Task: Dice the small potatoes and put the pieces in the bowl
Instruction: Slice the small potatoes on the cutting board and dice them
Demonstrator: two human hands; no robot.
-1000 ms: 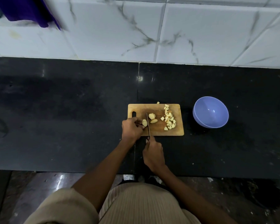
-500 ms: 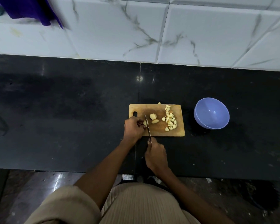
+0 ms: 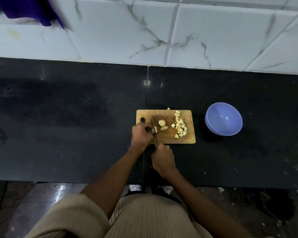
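**Potato under the blade at the left end of the board**

The left hand [image 3: 141, 133] curls its fingers over a small pale potato piece [image 3: 154, 129] near the left edge of the rectangular wooden cutting board [image 3: 167, 138], pinning it against the wood. The right hand [image 3: 163, 158] is closed round the handle of a thin-bladed kitchen knife [image 3: 154, 128]; the handle itself is hidden inside the fist, off the board's near edge. The blade runs from that edge towards the far edge and crosses the held piece, just beside the left fingertips.

Two larger potato chunks [image 3: 162, 125] lie at mid-board, just right of the blade. A loose heap of diced potato cubes [image 3: 180, 126] covers the board's right portion, from far edge to near edge. One stray cube [image 3: 168, 108] sits at the far edge; whether it rests on the board or the worktop cannot be told.

The round lavender plastic bowl [image 3: 212, 115] stands upright on the worktop, apart from the board's right edge; nothing is seen inside.

The black stone worktop [image 3: 76, 126] carries the board and bowl. White marble-veined wall tiles [image 3: 213, 35] rise behind it, with a purple cloth [image 3: 29, 9] hanging at the upper left.
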